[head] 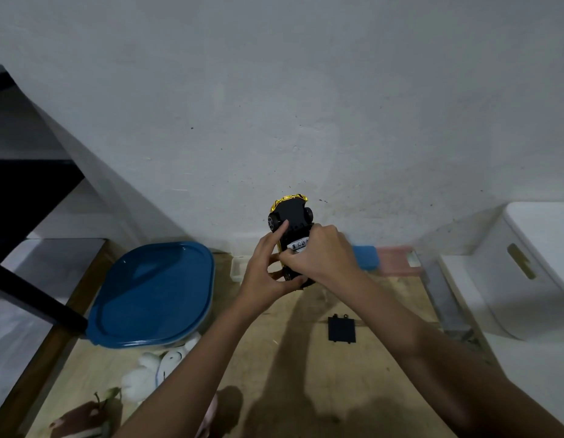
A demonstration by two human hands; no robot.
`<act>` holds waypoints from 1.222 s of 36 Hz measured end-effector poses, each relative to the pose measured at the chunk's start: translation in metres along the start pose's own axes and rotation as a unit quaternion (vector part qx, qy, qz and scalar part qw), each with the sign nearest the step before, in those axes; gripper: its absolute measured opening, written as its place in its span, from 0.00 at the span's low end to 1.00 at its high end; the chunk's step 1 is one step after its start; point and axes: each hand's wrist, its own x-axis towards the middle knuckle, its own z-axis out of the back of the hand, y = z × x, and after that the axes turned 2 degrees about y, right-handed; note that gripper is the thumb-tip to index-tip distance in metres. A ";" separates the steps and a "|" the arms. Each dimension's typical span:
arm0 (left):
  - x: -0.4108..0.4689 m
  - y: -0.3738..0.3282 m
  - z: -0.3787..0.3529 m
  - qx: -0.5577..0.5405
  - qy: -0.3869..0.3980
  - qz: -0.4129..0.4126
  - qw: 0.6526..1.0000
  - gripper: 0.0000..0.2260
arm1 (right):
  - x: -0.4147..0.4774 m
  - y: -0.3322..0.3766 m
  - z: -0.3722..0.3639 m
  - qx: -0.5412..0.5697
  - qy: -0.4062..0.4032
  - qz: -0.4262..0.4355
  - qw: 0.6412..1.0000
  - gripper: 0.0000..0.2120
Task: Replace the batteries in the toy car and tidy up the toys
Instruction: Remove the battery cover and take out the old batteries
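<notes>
Pale wood is forming the tabletop (261, 352), meeting a grey-white wall (306, 90). 2 hands are holding the toy car (291, 216) underside-up above it: the left hand (264, 273) is gripping its body, and the right hand (318, 254) is curling its fingers over the open compartment, perhaps pinching a battery. A black battery cover (341, 329) is lying on the wood, with a blue-lidded tub (154, 292) sitting at left and a white box (527, 273) at right.
</notes>
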 end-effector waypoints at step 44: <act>0.002 -0.001 -0.001 0.047 -0.005 -0.052 0.997 0.43 | -0.004 0.004 0.008 0.012 -0.007 0.001 1.000 0.17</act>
